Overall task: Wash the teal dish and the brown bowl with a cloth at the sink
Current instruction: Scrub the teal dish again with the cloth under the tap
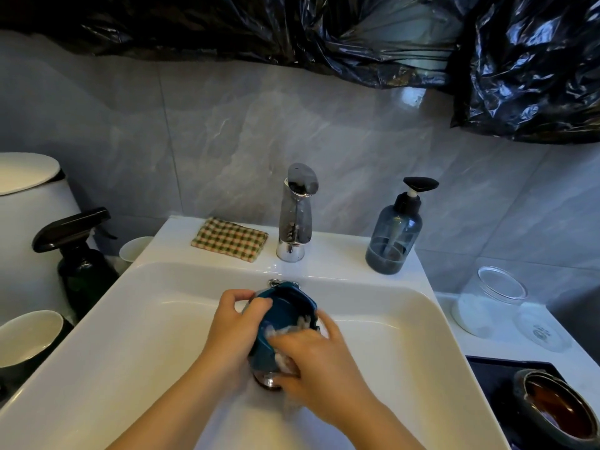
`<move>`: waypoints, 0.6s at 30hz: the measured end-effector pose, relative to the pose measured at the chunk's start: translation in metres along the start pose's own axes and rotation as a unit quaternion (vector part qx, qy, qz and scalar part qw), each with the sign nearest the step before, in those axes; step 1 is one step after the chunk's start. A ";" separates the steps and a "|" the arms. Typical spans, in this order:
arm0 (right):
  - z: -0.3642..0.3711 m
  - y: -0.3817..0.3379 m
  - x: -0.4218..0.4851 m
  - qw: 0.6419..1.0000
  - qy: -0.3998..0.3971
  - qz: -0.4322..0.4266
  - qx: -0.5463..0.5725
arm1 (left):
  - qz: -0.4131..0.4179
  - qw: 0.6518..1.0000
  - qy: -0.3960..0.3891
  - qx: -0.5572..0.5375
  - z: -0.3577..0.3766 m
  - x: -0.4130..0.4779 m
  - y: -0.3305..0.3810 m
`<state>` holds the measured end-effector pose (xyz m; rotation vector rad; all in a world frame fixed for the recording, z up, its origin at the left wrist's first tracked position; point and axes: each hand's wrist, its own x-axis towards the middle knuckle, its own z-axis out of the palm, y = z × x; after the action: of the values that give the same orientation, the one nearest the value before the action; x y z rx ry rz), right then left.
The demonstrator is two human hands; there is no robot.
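Teal dish [289, 303] sits tilted low in sink [130, 319]: left hand [230, 323] fingers [259, 306] grip its far rim, probably to expose the inside. Right hand [321, 362] fingers [282, 344] clench cloth [284, 360] against near rim. Brown bowl [558, 410] waits well right of fingers.

Single view, head-worn, wide-angle. Looks from above the near edge of the sink [130, 336], facing forward and down toward the tap [295, 216] and the tiled wall [201, 131] behind it. Close range: sink fills the lower half, wall the upper. Straight lines bow toward the frame edges
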<state>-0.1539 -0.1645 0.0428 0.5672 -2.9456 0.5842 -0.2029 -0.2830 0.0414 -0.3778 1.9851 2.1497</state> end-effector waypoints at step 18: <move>0.003 0.009 0.002 0.990 0.054 -0.009 -0.133 | -0.011 0.997 -0.046 -0.067 -0.006 -0.001 0.009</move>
<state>-0.1594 -0.1588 0.0374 0.5130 -2.8460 0.2062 -0.2040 -0.2893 0.0499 -0.3122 1.7872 2.2502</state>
